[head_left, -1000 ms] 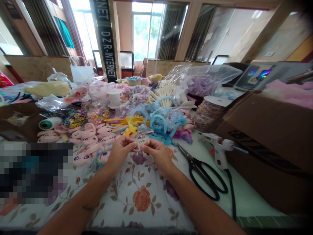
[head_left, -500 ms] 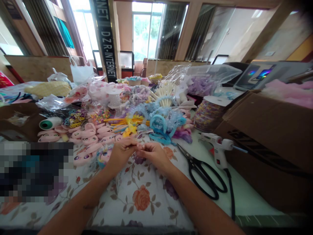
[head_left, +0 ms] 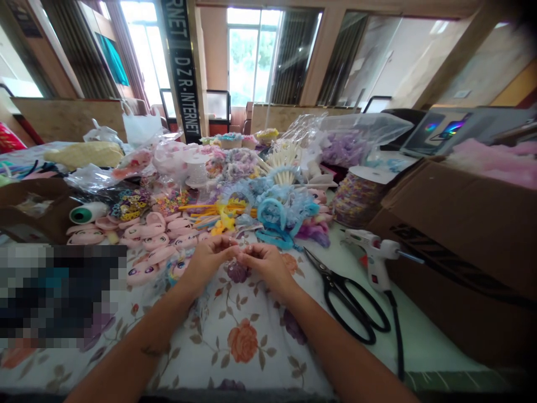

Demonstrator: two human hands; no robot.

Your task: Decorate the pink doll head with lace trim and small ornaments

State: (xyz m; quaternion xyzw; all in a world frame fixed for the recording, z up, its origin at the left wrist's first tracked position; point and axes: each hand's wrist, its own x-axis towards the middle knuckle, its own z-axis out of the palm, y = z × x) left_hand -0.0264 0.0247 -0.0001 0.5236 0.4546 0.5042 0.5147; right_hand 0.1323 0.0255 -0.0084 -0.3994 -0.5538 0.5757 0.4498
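Head view, with a small translucent piece (head_left: pixel 239 252) held low over the middle of the floral cloth (head_left: pixel 268 313), mostly hidden by fingers and too small to name. Pinched, as far as can be told, between curled thumb and fingertips of both left hand (head_left: pixel 215 258) and right hand (head_left: pixel 265 262), with tips touching or nearly so. Likely very light, probably thin and a little slippery, easy to lose against the printed flowers if dropped. Best taken by the outer edges, with fingertips alone and little squeeze, in case of creasing or snapping. Close by the left hand, a blue-haired doll head (head_left: pixel 178 267); past that, a crowd of pink long-eared heads (head_left: pixel 153 242) and a heap of blue fluff (head_left: pixel 285 204). To the right, black scissors (head_left: pixel 331 276) with blades pointing away, then a white glue gun (head_left: pixel 376 268) on the pale green part of the table (head_left: pixel 423 347), next to a brown cardboard box (head_left: pixel 444 212) and a spool of multicoloured yarn (head_left: pixel 358 198). Farther back, a lettered pillar (head_left: pixel 187 106), dark curtains (head_left: pixel 293 53) and a bright window (head_left: pixel 254 61) full of daylight
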